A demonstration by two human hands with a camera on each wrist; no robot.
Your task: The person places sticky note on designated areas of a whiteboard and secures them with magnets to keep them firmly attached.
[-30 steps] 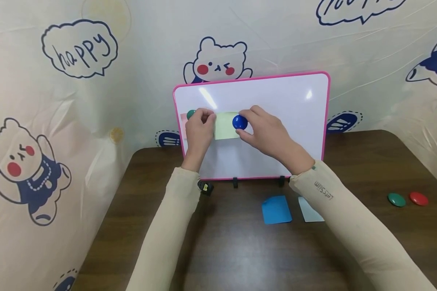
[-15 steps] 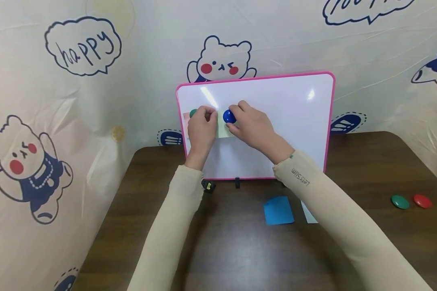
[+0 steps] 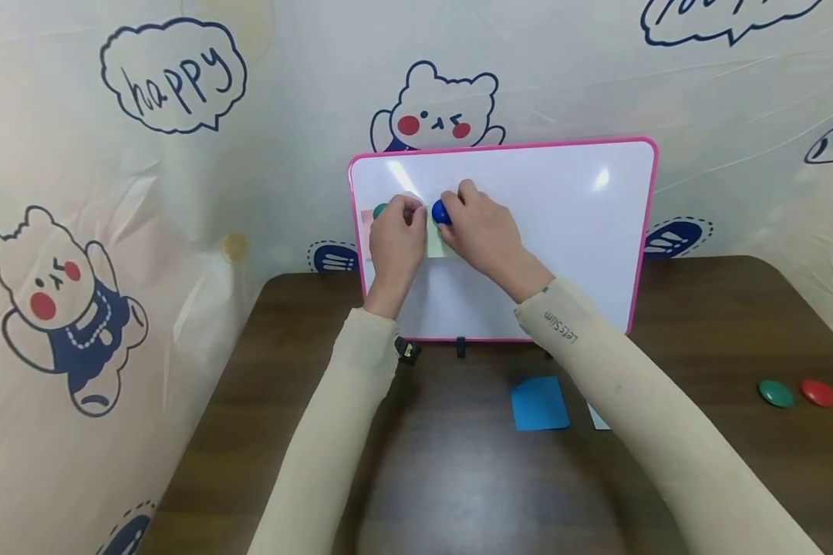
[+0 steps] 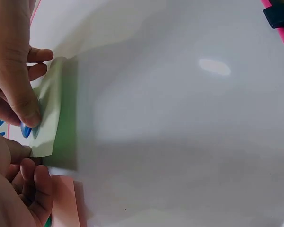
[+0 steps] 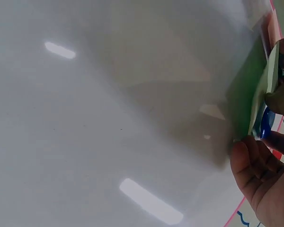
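A whiteboard point(image 3: 500, 301) with a pink frame stands upright on the table. In front of its left part, my left hand point(image 3: 397, 240) pinches the edge of a pale green sticky note point(image 3: 433, 245). My right hand point(image 3: 482, 239) grips a round blue magnet point(image 3: 439, 213) between thumb and fingers, at the note's upper part. Seen from the left wrist, the green note point(image 4: 49, 113) stands at an angle off the board, its shadow falling beside it. At the board's left edge, partly hidden by my left hand, a pink sticky note point(image 4: 65, 201) lies under a green magnet point(image 3: 379, 210).
A blue sticky note point(image 3: 540, 404) lies on the table before the board, and a pale blue note point(image 3: 599, 418) shows partly from under my right sleeve. Farther right rest a green magnet point(image 3: 775, 393) and a red magnet point(image 3: 819, 393). Black clips point(image 3: 461, 347) support the board's lower edge.
My right hand has moved left with the blue magnet, closer to my left hand, covering more of the green note. My left hand keeps its pinch. The camera view has shifted slightly.
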